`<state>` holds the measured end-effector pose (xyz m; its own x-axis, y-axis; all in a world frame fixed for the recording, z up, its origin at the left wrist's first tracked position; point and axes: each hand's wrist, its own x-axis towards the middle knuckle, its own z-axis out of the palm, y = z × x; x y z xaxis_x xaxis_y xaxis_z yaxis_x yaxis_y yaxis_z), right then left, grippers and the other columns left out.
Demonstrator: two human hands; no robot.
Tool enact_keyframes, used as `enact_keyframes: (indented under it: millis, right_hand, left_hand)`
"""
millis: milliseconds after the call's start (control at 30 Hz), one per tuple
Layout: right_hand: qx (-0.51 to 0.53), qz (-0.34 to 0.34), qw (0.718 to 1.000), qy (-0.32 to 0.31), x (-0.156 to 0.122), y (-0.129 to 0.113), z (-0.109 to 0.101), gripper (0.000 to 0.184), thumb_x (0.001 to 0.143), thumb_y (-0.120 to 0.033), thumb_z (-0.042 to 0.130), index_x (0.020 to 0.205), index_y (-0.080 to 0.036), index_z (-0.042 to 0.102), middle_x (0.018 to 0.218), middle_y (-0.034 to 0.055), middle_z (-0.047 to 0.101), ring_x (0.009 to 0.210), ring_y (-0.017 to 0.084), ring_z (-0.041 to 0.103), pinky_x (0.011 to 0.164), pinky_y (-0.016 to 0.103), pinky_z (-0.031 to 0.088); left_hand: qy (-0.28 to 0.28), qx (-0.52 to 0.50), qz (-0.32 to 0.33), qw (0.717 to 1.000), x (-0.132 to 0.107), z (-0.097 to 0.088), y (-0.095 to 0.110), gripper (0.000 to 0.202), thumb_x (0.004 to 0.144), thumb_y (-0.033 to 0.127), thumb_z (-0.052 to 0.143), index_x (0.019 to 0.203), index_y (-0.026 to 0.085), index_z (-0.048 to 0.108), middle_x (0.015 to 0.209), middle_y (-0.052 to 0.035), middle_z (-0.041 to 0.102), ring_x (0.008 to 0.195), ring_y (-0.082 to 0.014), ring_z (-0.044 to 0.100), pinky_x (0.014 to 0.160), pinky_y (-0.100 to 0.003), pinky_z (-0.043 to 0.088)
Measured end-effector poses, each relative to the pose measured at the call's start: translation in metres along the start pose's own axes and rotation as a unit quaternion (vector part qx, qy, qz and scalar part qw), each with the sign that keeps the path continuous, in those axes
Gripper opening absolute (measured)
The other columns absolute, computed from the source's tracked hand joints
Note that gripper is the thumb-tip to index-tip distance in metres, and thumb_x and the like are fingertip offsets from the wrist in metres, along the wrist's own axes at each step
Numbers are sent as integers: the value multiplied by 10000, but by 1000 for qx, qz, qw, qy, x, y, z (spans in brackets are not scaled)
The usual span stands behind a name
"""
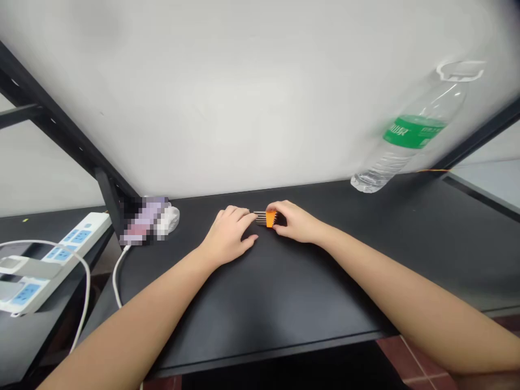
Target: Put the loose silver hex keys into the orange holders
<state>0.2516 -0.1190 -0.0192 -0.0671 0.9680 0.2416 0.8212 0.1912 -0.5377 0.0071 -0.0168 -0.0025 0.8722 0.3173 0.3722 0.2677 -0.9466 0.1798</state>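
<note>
A hex key set (270, 219) with an orange holder and several thin metal rods lies on the black desk (244, 314), near its middle. My right hand (296, 221) grips the orange holder from the right, with thumb and forefinger at its near and far edges. From the left, my left hand (229, 235) reaches to the rods' left ends. Its fingers stretch over those ends and hide them, while its thumb stays apart, low over the desk.
A large clear bottle (414, 131) with a green label stands at the back right. Toward the left are a blurred-out item (143, 222), a crumpled white bundle (168, 221), a white cable (116, 276), a black metal frame post (73, 130) and a power strip (75, 244).
</note>
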Motion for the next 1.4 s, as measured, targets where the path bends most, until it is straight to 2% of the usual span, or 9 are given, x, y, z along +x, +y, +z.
enact_keyframes:
  millis: [200,467,633,767,967,1100,1167,1267,1400]
  right_hand:
    - [176,-14,984,-38,-5,-27,5,368,819,-127,629,1175,-221,626,1145,47,705,1008,200,663,936,393,527]
    - [467,12,878,-109,-8,-41,9,341,846,-167,703,1160,-222,583,1145,48,647,1039,184,648,911,374,554]
    - [438,78,896,10,-8,-60,22,240,909,-332,709,1094,-230,595,986,18,632,858,153,606,774,322,539]
    - [501,81,861,34,-5,-64,32,302,876,-327,750,1109,-250,573,1004,14,637,906,164,626,800,328,543]
    - [531,122,835,79,-3,-59,36,316,893,-459,742,1051,-238,580,853,-11,621,637,109,531,533,243,407]
    - [548,146,819,87,-4,-63,36,377,895,-549,716,1037,-256,527,754,-41,582,552,110,493,486,245,377]
    - [549,150,818,84,-4,-65,37,383,898,-564,708,1023,-258,513,734,-45,565,552,111,484,488,244,372]
    - [544,175,817,78,-3,-66,40,395,910,-601,674,960,-259,483,692,-59,512,512,99,426,460,236,327]
    - [514,208,827,89,-2,-63,44,434,879,-612,704,947,-269,445,699,-53,532,514,119,454,430,243,328]
  left_hand:
    - [-35,-59,7,998,3,0,4,511,861,416,767,1306,247,579,1246,-88,667,1234,-309,555,1020,-482,439]
    - [-14,-178,-16,984,1,-1,13,271,862,359,748,1081,242,640,1001,-29,698,966,-223,614,889,-394,497]
    - [10,-204,-36,978,1,-3,19,203,884,359,713,1039,236,667,926,-26,688,889,-206,612,833,-381,513]
    - [24,-220,-75,972,1,0,17,316,835,405,779,1080,238,670,957,-29,693,871,-198,629,797,-363,525]
    - [95,-150,-50,983,2,-2,16,96,911,323,671,906,227,676,867,-17,696,914,-209,642,917,-417,481]
    - [56,-155,-78,983,3,-2,28,502,810,507,797,1210,254,629,1052,-42,724,950,-247,650,888,-428,492]
    - [50,-157,-91,982,3,-1,31,502,849,518,767,1251,263,607,1020,-33,726,906,-237,651,866,-418,492]
    - [37,-151,-80,985,4,3,33,280,901,453,718,1066,242,636,893,-15,703,838,-216,641,821,-391,489]
    - [34,-117,-65,990,5,6,36,184,871,365,710,885,217,602,785,-11,666,768,-206,621,779,-377,481]
